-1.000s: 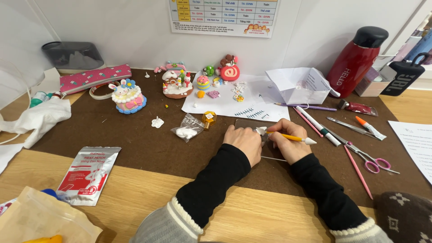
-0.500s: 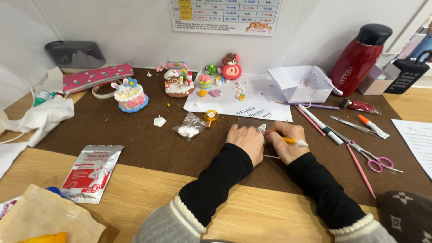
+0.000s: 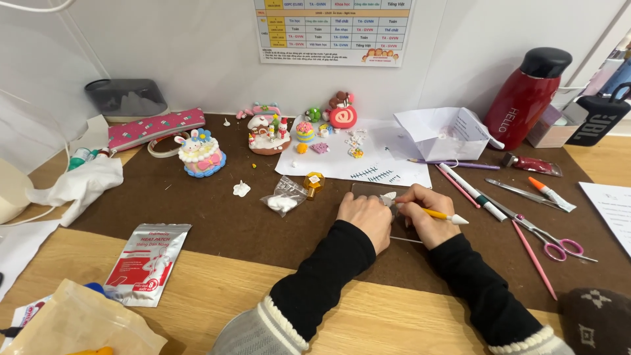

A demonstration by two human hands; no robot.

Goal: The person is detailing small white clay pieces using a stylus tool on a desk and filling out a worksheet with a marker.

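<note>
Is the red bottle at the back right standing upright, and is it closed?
Upright and closed: the red bottle stands vertical, with its black cap on top.

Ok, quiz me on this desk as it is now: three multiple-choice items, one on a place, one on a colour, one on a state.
1. Where do the pink-handled scissors lie?
A. right of the right hand
B. beside the bunny cake
C. on the wooden edge by the foil sachet

2. What colour is the flask at the back right?
A. blue with a white cap
B. red with a black cap
C. green all over

3. What is the right hand doing?
A. lying flat and empty
B. gripping the scissors
C. holding a yellow tool with a white tip

Answers: 1 A, they rest on the brown mat to that hand's right; 2 B, red body, black top; 3 C, the fingers pinch the tool beside the left hand.
</note>
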